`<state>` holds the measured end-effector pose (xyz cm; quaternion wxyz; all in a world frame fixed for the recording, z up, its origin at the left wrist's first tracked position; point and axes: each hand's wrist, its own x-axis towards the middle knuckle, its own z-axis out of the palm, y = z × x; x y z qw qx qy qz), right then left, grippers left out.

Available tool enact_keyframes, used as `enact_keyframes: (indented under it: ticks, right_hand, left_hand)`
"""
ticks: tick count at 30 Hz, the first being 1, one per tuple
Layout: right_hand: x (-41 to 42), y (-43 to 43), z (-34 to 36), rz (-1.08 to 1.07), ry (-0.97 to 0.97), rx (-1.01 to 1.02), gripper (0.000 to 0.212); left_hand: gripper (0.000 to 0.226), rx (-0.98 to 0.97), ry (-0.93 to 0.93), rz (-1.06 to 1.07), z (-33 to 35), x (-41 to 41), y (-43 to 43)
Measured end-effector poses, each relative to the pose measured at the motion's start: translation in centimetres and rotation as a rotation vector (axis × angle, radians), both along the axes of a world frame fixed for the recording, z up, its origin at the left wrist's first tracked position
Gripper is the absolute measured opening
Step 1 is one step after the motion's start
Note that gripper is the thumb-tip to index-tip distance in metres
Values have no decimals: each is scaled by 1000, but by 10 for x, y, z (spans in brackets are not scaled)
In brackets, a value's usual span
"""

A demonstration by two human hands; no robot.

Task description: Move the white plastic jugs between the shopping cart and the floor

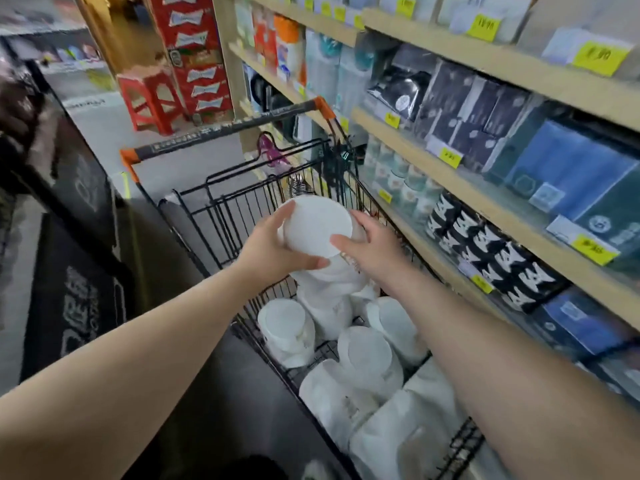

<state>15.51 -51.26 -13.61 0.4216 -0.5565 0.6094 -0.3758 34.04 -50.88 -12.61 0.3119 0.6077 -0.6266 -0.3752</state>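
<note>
- Clasping one white jug [317, 226] from both sides, left hand [273, 251] and right hand [372, 249] curled round its flanks.
- Likely stiff, smooth, maybe slippery and weighty; best gripped round the body, two-handed.
- Beneath both hands, more jugs [367, 355] piled in shopping cart [221, 131].

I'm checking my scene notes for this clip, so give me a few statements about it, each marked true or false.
1. The left hand and right hand hold one jug above the cart. True.
2. The cart is otherwise empty. False: more jugs lie in it.
3. A red stool stands on the floor beyond the cart. True.
4. The shelves are on the person's left. False: they are on the right.
</note>
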Motion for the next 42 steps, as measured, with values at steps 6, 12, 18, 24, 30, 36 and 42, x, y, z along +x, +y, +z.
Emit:
enact_keyframes:
  ticks: [6,12,18,24,30,36,42]
  right_hand:
    - [-22,-66,-32,-143,-65,138,68]
    - [-41,-132,-76,-336,-53,272,69]
    - [-52,-172,-125,-500,-23,368,69]
    - [-56,-179,-158,-520,26,451,75]
    - [-43,-180,-159,-593,140,390,62]
    - [-44,-138,-114,-667,169,293,46]
    - [-55,-16,-56,-865,106,163,35]
  left_hand:
    - [123,136,-11,-144,-37,-23,-96]
    - [130,253,-13,-281,-93,-51,-188]
    - [117,287,-88,-428,-148,-76,-246]
    - [114,332,-167,-518,-180,-83,-266]
    - [115,356,-297,-516,-176,-79,-279]
    - [88,107,-376,-606,-131,-86,-250]
    - [64,8,-198,-809,-74,-117,-157]
